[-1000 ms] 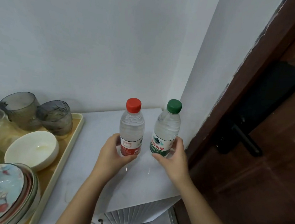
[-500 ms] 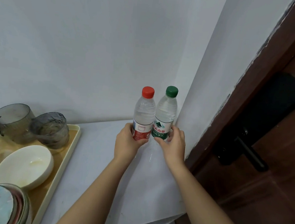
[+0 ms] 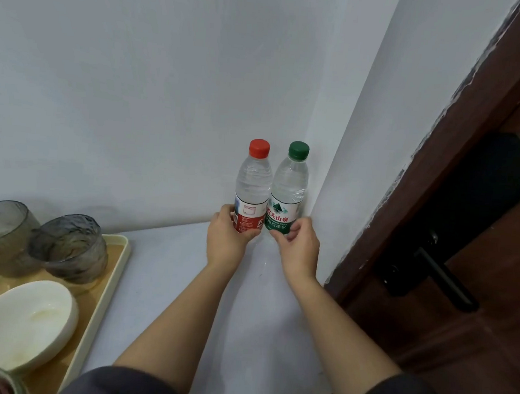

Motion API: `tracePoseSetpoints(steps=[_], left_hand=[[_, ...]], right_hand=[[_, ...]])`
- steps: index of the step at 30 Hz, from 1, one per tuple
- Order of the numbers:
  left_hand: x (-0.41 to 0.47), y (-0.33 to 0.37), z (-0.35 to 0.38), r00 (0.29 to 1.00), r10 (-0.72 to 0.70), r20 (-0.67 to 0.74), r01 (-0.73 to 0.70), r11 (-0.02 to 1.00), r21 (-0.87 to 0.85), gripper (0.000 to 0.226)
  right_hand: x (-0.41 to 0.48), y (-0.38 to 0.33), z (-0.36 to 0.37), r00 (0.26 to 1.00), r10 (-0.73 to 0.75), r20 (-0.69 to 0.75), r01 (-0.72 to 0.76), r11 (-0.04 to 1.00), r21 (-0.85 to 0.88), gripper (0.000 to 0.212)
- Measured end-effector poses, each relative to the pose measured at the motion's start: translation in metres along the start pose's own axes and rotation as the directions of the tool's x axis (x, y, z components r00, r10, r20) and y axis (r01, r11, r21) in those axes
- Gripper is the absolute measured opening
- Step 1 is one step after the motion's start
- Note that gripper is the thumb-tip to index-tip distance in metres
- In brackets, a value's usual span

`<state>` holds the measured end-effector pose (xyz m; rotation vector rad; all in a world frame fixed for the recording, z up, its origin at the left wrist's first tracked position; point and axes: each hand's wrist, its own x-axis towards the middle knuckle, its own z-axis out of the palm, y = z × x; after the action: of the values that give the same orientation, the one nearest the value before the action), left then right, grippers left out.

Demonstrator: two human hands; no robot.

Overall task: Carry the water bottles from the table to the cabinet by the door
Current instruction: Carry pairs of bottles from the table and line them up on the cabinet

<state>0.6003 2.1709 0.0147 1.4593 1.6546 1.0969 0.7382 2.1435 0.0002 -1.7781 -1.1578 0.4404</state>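
Beside the dark wooden door (image 3: pixel 460 321), in the back corner of the white cabinet top (image 3: pixel 169 267), a person's left hand (image 3: pixel 228 244) grips the lower body of a red-capped bottle (image 3: pixel 253 190), with fingers and thumb curled round its label. The right hand (image 3: pixel 298 249) holds the foot of a green-capped bottle (image 3: pixel 288 193) in curled fingertips.

The two bottles are upright and touch side by side. The green-capped one is nearer the door, close against the white wall that runs to the door frame. Their bases are hidden behind the hands, so whether they rest on the cabinet top cannot be told.

The green-capped bottle's label is white with a green mountain emblem and red characters, of which 夫山泉 can be read. A green band below reads 用纯净水. The red-capped bottle wears a red label with a white panel of print too fine to read. Both bottles are clear ribbed plastic holding clear water.

Dark grey sleeves cover both upper arms. A black lever handle (image 3: pixel 441 282) juts from the door.

Well away from the door, at the cabinet's far end, a cream tray (image 3: pixel 112 275) carries a white bowl (image 3: pixel 21 324) and two smoky glass cups (image 3: pixel 69 247).
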Motion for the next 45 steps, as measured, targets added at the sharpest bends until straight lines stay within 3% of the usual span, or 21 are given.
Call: tracePoseSetpoints(steps=[14, 23, 33, 41, 45], left_hand=[[0.016, 0.003, 0.008, 1.000, 0.004, -0.009, -0.004, 1.000, 0.027, 0.052], [0.021, 0.012, 0.012, 1.000, -0.020, -0.007, 0.020, 1.000, 0.009, 0.045], [0.021, 0.008, 0.012, 0.999, 0.039, 0.009, -0.039, 0.995, 0.092, 0.050], [0.028, 0.009, 0.011, 1.000, 0.005, 0.007, -0.006, 0.991, 0.132, 0.048], [0.018, 0.013, 0.008, 1.000, 0.013, 0.002, -0.013, 0.966, 0.260, 0.055]], right_hand=[[0.020, -0.003, 0.014, 0.998, 0.065, -0.004, -0.065, 0.998, 0.018, 0.031], [0.025, -0.014, 0.017, 0.999, 0.036, -0.029, -0.038, 0.996, -0.082, 0.024], [0.022, -0.015, 0.017, 0.999, 0.030, -0.022, -0.032, 0.992, -0.118, 0.021], [0.024, -0.018, 0.018, 0.999, 0.049, -0.014, -0.051, 0.985, -0.167, 0.020], [0.018, -0.016, 0.012, 0.998, 0.038, 0.044, -0.031, 0.990, -0.136, 0.021]])
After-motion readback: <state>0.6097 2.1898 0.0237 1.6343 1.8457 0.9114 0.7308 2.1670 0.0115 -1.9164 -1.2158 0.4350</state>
